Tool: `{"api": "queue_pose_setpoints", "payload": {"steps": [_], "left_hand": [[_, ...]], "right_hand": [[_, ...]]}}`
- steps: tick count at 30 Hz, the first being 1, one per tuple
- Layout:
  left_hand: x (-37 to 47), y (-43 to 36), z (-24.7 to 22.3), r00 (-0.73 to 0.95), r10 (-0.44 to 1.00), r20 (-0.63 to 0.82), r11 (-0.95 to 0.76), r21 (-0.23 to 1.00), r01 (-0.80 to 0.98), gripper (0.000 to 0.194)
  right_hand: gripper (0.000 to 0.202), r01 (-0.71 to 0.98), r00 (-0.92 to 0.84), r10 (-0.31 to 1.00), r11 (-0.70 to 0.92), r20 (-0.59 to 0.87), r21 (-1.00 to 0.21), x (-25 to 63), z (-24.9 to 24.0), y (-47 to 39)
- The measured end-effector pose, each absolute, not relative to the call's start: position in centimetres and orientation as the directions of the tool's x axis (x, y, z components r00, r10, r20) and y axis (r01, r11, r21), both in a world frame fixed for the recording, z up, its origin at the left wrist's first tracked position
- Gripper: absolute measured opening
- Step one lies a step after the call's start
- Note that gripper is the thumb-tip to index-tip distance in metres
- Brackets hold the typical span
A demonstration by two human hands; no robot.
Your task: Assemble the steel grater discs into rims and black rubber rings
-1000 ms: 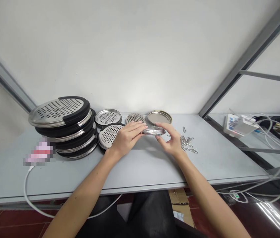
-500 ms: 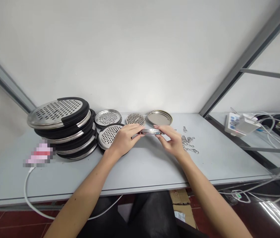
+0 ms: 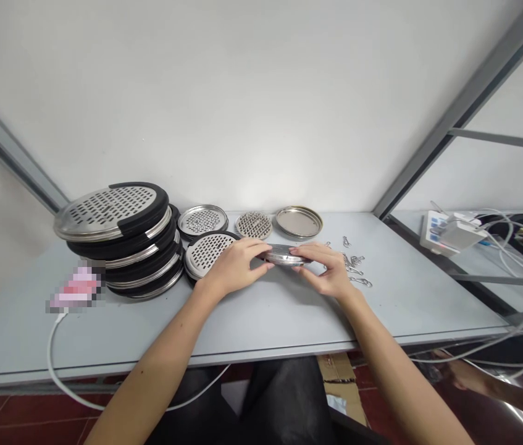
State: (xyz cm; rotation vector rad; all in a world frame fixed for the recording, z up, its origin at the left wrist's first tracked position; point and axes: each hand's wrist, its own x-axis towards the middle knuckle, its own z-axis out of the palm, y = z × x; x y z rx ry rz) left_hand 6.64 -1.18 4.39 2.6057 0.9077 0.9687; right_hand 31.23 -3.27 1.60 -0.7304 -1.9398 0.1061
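A round metal disc (image 3: 284, 255) is held nearly flat just above the table, seen mostly from its edge. My left hand (image 3: 238, 266) pinches its left side, and my right hand (image 3: 328, 269) grips the right side, thumb below and fingers on top. Left of my left hand lies a perforated disc with a black rim (image 3: 205, 252). Behind the hands are a round grater plate (image 3: 254, 225) and a shallow round metal lid (image 3: 299, 221). Small metal clips (image 3: 354, 270) are scattered beside my right hand.
A tall stack of black-rimmed grater discs (image 3: 122, 241) stands at the left, beside a pixelated pink item (image 3: 76, 288) with a white cable. More perforated discs (image 3: 202, 220) lie at the back. At the right are a power strip (image 3: 446, 232) and cables. Another person's hand (image 3: 458, 374) shows below right.
Both hands have lowered the disc slightly, and its top now tilts more into view. Another person's hand and forearm have appeared at the lower right.
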Motion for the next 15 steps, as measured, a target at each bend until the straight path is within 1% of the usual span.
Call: {"api": "queue_pose_setpoints", "payload": {"steps": [3,7,9,12,15], "left_hand": [[6.7,-1.4,4.5,0.641,0.595,0.484,-0.802,0.398,0.445,0.037],[6.5,-1.5,4.4,0.598,0.615,0.514,-0.788,0.439,0.432,0.029],[6.3,-1.6,4.2,0.562,0.620,0.547,-0.784,0.456,0.422,0.024],[5.9,-2.1,4.0,0.498,0.596,0.629,-0.802,0.449,0.393,0.016],[4.8,-3.9,4.4,0.438,0.561,0.703,-0.827,0.443,0.347,0.014]], "right_hand": [[0.030,0.449,-0.364,0.579,0.795,0.729,-0.407,31.6,1.1,-4.0],[0.037,0.518,-0.434,0.615,0.768,0.658,-0.377,31.8,0.3,-4.6],[0.041,0.546,-0.469,0.630,0.757,0.619,-0.357,31.7,0.1,-4.7],[0.046,0.582,-0.509,0.652,0.742,0.562,-0.334,31.5,-0.1,-4.7],[0.049,0.607,-0.513,0.660,0.731,0.548,-0.312,31.5,-0.3,-4.7]]}}
